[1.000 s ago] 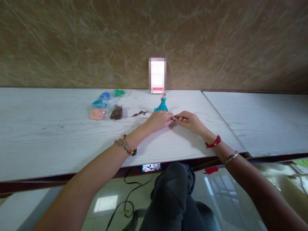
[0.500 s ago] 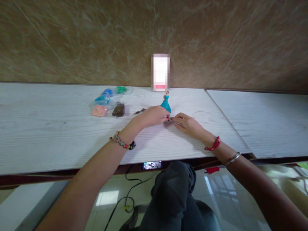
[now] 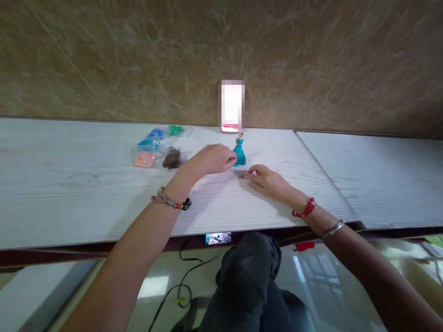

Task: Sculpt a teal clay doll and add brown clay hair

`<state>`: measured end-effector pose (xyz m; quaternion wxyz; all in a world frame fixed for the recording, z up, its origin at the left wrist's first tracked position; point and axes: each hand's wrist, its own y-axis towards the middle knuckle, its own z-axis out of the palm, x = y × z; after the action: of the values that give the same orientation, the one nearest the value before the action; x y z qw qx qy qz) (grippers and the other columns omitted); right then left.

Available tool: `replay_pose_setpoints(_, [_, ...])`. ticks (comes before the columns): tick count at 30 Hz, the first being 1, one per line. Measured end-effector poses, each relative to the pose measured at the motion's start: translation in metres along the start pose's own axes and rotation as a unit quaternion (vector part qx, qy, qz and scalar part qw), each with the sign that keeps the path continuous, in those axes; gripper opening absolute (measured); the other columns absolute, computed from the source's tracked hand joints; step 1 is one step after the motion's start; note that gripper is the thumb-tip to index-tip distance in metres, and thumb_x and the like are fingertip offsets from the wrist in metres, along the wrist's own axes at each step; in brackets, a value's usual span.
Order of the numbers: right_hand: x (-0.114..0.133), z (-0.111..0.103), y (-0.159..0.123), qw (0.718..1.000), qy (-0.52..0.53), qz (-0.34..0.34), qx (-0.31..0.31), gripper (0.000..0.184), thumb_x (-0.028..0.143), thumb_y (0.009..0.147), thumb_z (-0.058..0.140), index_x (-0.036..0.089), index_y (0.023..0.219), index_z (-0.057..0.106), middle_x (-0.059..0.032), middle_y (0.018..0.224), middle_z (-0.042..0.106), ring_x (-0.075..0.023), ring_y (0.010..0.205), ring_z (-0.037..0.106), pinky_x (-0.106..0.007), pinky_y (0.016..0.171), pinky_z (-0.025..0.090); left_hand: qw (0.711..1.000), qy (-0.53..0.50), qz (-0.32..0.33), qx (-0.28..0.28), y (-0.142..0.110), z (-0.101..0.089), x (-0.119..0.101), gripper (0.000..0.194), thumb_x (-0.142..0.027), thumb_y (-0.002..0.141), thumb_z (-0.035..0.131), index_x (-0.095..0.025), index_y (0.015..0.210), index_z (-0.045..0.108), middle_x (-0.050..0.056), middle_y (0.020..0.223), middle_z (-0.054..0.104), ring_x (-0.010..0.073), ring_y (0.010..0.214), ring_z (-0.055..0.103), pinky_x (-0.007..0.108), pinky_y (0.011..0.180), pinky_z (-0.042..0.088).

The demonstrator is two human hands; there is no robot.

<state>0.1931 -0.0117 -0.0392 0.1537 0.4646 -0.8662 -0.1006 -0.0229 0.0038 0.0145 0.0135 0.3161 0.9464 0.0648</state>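
Observation:
A small doll figure in a turquoise dress stands upright on the white table. My left hand is closed in a pinch beside the left edge of its skirt; whatever the fingertips hold, if anything, is hidden. Closer to me, my right hand rests on the tabletop with fingers stretched out and apart. A tiny dark spot shows at its foremost fingertip, too small to identify. Behind my left wrist lies a bag of brown clay-like material.
Bags of peach, turquoise, blue and green material lie at the back left. A lit phone leans on the marbled wall. Another screen sits below the table's front edge.
My left hand has moved away from my right fingertips, back and left to the skirt's side, uncovering the skirt's lower edge. The dark strips on the table are now hidden. My right hand barely shifted.

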Motion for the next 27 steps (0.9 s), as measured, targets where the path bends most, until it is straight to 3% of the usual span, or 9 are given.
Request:
replay_pose_setpoints(6, [-0.002,0.002,0.001,1.000,-0.014,-0.024,-0.002,0.032,0.030,0.087,0.040,0.018,0.109,0.060,-0.0105,0.103,0.056,-0.0192,0.091,0.051,-0.035,0.078,0.047,0.998,0.024,-0.012,0.055,-0.004,-0.001,0.000,0.026,-0.027,0.074,0.041,-0.017,0.065,0.063,0.005,0.060,0.060,0.0124,0.051,0.046,0.027,0.050,0.025])
replay_pose_setpoints(20, [-0.001,0.000,0.002,0.999,-0.027,-0.043,0.018,0.037,0.032,0.088,0.035,0.019,0.116,0.056,-0.0117,0.109,0.052,-0.0204,0.092,0.048,-0.039,0.081,0.044,0.996,0.008,-0.042,0.083,-0.001,0.008,0.000,0.033,-0.034,0.077,0.040,-0.018,0.082,0.068,0.007,0.072,0.064,0.0166,0.065,0.054,0.028,0.059,0.032])
replay_pose_setpoints(27, [-0.005,0.000,0.002,0.999,-0.037,-0.015,0.015,0.038,0.033,0.088,0.035,0.020,0.118,0.054,-0.0118,0.109,0.051,-0.0210,0.092,0.047,-0.039,0.081,0.043,0.993,0.011,-0.058,0.101,-0.001,0.006,0.000,0.035,-0.034,0.078,0.039,-0.018,0.087,0.068,0.008,0.075,0.064,0.0182,0.070,0.055,0.029,0.062,0.034])
